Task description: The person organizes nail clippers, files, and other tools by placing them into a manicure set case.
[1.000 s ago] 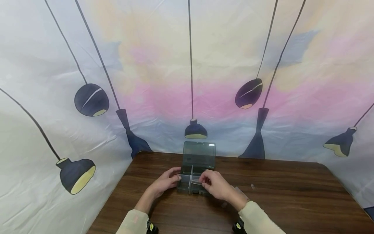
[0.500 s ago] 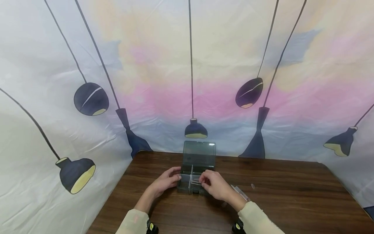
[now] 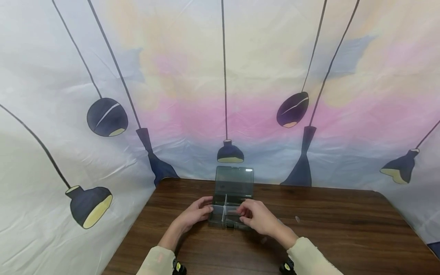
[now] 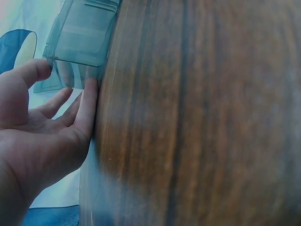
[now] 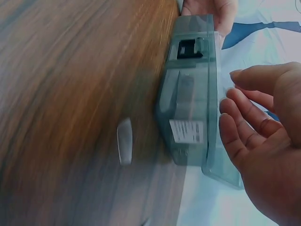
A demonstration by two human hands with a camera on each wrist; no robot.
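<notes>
Touching the left side of an open, see-through box [image 3: 215, 220] with the left hand [image 3: 193, 214], thumb at the upper edge, fingers laid nearly straight against the wall, not wrapped round it. Set toward the far edge of the surface [image 3: 343, 229], left of its middle, with the lid [image 3: 234, 179] tipped up behind and clear dividers [image 3: 224, 211] crossing inside. Looks like thin, stiff plastic: probably light, smooth, apt to slide if pushed and to crack if bent hard. Best held low by both end walls, sparing the hinge and the black latch [image 5: 187, 48] on the front. Reaching over the right compartments with the right hand [image 3: 259, 218], fingers bent, thumb a little parted from the forefinger; cannot tell whether a thin divider is caught between the tips. Toward the near edge, just left of the right wrist, a small clear scrap [image 3: 264, 240]; past that wrist, another small clear piece [image 3: 297, 219], lying flat. Under everything, dark brown wood grain, rounded at the far right corner. Around left, back and right, a creased pastel cloth [image 3: 192, 68] printed with dark lamps [image 3: 86, 202].
</notes>
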